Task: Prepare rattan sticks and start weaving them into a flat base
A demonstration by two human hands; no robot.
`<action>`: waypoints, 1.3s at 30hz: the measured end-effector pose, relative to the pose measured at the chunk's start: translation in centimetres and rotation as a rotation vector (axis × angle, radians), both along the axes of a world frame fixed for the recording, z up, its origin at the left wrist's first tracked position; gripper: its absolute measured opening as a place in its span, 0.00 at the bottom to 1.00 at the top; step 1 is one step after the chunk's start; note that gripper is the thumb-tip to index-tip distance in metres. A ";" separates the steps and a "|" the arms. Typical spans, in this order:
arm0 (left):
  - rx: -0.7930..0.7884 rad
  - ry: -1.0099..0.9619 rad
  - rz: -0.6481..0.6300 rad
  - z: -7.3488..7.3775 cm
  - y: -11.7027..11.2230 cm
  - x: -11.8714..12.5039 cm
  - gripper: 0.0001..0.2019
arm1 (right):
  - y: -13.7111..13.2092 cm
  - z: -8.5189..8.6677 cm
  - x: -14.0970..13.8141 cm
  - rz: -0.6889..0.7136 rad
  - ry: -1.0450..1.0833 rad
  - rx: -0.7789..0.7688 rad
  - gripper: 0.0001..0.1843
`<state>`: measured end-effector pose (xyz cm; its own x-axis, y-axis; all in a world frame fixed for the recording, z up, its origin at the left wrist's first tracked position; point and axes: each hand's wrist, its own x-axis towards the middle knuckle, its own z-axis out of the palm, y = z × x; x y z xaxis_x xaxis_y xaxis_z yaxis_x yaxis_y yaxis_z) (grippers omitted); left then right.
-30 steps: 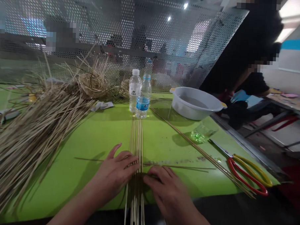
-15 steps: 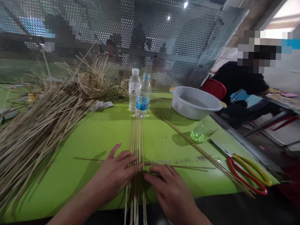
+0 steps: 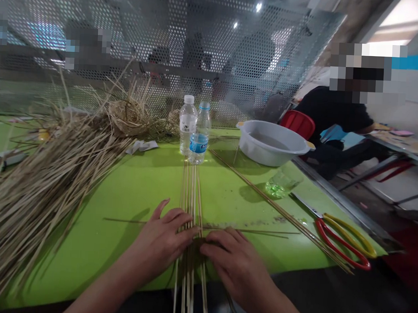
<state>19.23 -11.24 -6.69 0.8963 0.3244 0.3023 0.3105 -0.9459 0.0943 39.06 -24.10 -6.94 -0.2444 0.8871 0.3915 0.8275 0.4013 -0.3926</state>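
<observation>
Several thin pale cane strips (image 3: 193, 183) run lengthwise towards me over the green table, their far ends beside two plastic bottles. A few thin strips (image 3: 257, 231) cross beneath them. My left hand (image 3: 166, 233) presses the lengthwise strips, its thumb and fingers closed on them and the little finger sticking up. Just to the right, my right hand (image 3: 234, 257) has curled fingers, with thumb and forefinger pinched by the rightmost lengthwise strip (image 3: 203, 271). What lies inside this pinch is mostly hidden in shadow.
A large heap of cane strips (image 3: 56, 168) and a small woven basket (image 3: 125, 120) lie left. Behind stand a clear bottle (image 3: 187, 121) and a blue-labelled bottle (image 3: 198, 144). A white basin (image 3: 271, 152), a clear cup (image 3: 280, 183) and red-and-yellow-handled scissors (image 3: 347, 238) are right. A person (image 3: 332, 106) sits beyond.
My right hand has shifted slightly, and the near end of the rightmost lengthwise strip has swung a little to the right. My left hand stays nearly still.
</observation>
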 end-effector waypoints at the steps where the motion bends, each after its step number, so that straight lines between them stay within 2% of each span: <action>1: -0.004 -0.001 0.002 0.0 0.0 0.0 0.13 | -0.1 -0.1 0.1 -0.002 0.007 0.006 0.19; 10: -0.017 0.019 0.011 0.1 -0.1 0.0 0.13 | -0.5 -0.6 0.5 -0.005 0.022 0.036 0.19; 15: -0.048 -0.079 0.059 0.2 0.3 -1.0 0.13 | -0.5 -0.2 1.5 -0.034 -0.004 0.072 0.21; 21: -0.058 -0.015 0.163 0.5 2.2 -4.0 0.13 | 0.3 0.5 3.9 -0.117 -0.095 0.036 0.11; 24: -0.059 0.004 0.192 0.7 2.7 -4.7 0.08 | 1.2 0.4 4.4 -0.128 -0.170 0.027 0.07; 28: -0.048 0.025 0.217 1.0 2.8 -4.2 0.04 | 2.4 0.2 4.4 -0.123 -0.270 0.061 0.05; 35: 0.016 0.044 0.242 1.6 2.2 -3.5 0.08 | 3.4 0.1 4.2 -0.139 -0.317 0.087 0.06; 39: 0.037 0.022 0.233 1.4 2.3 -3.4 0.08 | 3.6 0.0 4.1 -0.145 -0.329 0.097 0.07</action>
